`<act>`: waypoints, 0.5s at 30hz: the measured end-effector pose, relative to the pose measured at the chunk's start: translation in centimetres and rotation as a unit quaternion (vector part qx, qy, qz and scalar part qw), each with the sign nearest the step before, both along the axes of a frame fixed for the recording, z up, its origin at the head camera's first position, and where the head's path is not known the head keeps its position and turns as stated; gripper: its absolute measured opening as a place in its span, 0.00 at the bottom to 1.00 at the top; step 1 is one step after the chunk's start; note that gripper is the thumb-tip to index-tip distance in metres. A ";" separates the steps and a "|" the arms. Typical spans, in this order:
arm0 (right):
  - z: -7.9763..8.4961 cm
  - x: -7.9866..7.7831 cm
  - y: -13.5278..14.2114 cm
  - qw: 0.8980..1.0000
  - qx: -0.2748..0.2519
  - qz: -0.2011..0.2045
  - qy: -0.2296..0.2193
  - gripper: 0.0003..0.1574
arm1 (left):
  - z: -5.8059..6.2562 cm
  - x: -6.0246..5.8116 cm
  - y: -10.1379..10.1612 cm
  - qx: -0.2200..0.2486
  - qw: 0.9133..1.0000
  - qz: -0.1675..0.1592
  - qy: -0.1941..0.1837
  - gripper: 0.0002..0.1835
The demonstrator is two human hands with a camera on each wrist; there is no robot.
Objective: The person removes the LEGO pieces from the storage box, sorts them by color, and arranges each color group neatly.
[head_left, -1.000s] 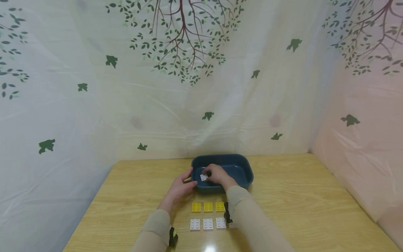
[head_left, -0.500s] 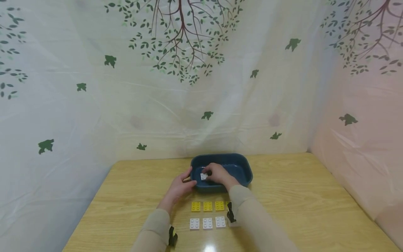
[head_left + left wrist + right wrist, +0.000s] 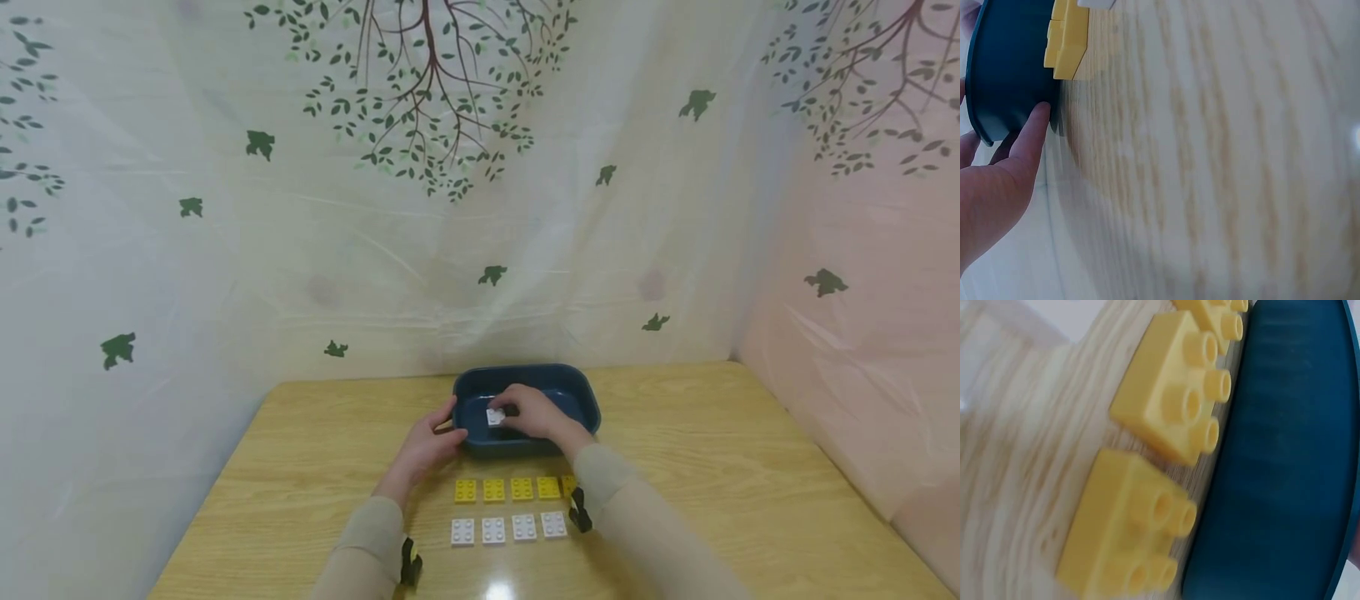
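In the head view, my right hand (image 3: 534, 412) reaches into a dark blue plastic tub (image 3: 577, 379) and pinches a white toy building brick (image 3: 494, 417) near the tub's left end. My left hand (image 3: 424, 447) rests against that end, thumb at the front wall and fingers farther back. The left wrist view shows the thumb (image 3: 1030, 137) laid straight along the tub's wall. In front of the tub, several yellow bricks (image 3: 493, 490) form a row, the rightmost partly hidden by the right wrist. A row of several white bricks (image 3: 492, 531) lies nearer to me.
All of this stands on a wood-grain table (image 3: 322, 475). A pale curtain (image 3: 405, 275) printed with leaves and branches hangs right behind its far edge. Close to the tub's wall, the yellow bricks (image 3: 1169, 387) fill much of the right wrist view.
My right hand has shifted a little to the right inside the tub with the white brick. Its forearm moved right too, uncovering more yellow and white bricks. The left hand keeps its place.
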State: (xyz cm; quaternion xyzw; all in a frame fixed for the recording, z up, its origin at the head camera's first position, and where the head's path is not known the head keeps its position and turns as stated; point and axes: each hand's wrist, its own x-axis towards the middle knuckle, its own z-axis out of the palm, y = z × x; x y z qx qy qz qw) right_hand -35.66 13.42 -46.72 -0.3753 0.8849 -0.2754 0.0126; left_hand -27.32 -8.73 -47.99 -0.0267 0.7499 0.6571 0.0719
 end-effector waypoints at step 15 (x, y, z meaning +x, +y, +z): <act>0.6 1.7 3.4 0.999 -0.033 -0.034 -0.001 0.18 | 0.0 -0.1 -0.1 0.005 1.000 0.002 -0.001 0.38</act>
